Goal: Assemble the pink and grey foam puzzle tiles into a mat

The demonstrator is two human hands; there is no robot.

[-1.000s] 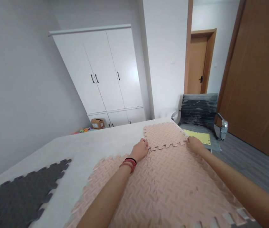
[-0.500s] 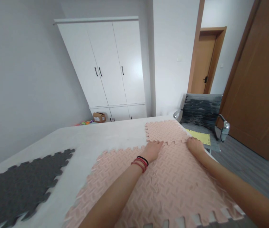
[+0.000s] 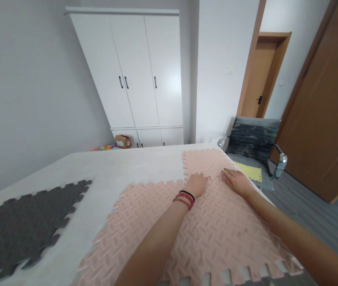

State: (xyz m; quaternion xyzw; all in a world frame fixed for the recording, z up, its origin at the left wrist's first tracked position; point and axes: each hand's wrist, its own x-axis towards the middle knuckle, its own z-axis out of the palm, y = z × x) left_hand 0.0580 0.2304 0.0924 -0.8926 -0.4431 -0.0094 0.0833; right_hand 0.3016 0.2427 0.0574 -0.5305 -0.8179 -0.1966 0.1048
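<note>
Pink interlocking foam mat tiles [image 3: 222,222] with a raised tread pattern lie joined side by side on the white table. A further pink foam tile [image 3: 201,161] lies against their far edge at the right. At the seam between them, my left hand [image 3: 197,184] has its fingers curled down on the foam, the fingertips partly hidden. Red and black bands circle that wrist. My right hand [image 3: 237,182] rests a little to the right on the same seam, palm down, fingers stretched out.
A dark grey foam tile [image 3: 28,226] lies on the white table [image 3: 121,165] at left. Beyond the table's right edge stands a chair [image 3: 254,137] with a yellow sheet [image 3: 249,171] on its seat. A white wardrobe [image 3: 133,71] and a cardboard box [image 3: 123,141] are behind.
My right hand has slid left along the seam, from the tile's right corner towards my left hand. My left hand has shifted slightly right and its fingers are more curled. The camera has tilted a little.
</note>
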